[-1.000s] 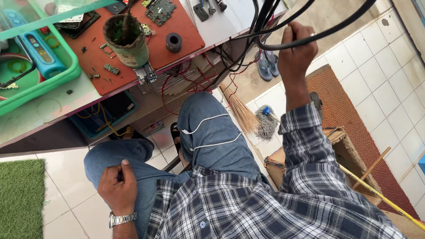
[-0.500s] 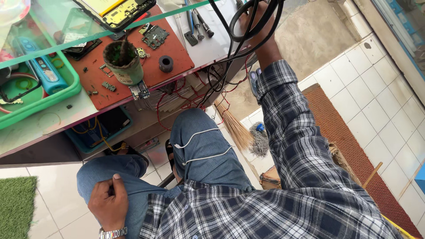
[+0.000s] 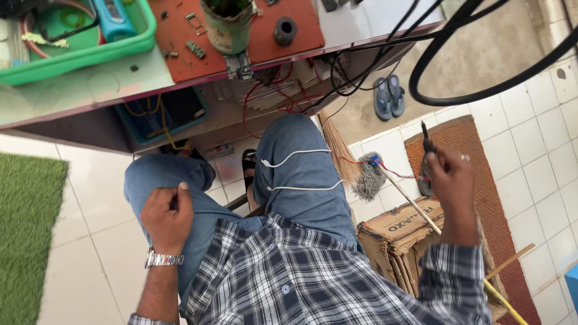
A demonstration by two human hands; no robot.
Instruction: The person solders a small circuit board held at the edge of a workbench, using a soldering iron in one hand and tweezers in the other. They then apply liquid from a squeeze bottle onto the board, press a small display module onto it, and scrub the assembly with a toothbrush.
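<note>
Seated person, viewed from above, in jeans and a plaid shirt.

Right hand (image 3: 451, 180) is raised out to the side over the brown mat (image 3: 481, 162), fingers curled tight around a dark slim tool (image 3: 426, 157). The tool's thin tip points up and away from the hand; its lower part shows below the fist. What kind of tool it is cannot be told.

Left hand (image 3: 167, 213) rests on the left thigh, fingers bent inward in a loose fist, thumb up. Nothing can be seen in it. A metal wristwatch (image 3: 161, 259) sits on that wrist.

A white cord (image 3: 298, 156) lies across the right knee in two lines.

Thick black cables (image 3: 481, 90) loop through the air above the right hand, apart from it.

Beside the right knee: a small broom (image 3: 337, 150) and a grey mop head (image 3: 368, 176) with a pale stick running past a cardboard box (image 3: 403, 232).

Table (image 3: 78, 84) at top: green tray (image 3: 90, 51), red board (image 3: 211, 54) carrying a small pot (image 3: 227, 27) and a dark ring-shaped part (image 3: 285, 30).

A pair of blue sandals (image 3: 388, 96) sits on the concrete floor past the tiles. Green turf mat (image 3: 27, 235) at far left.
</note>
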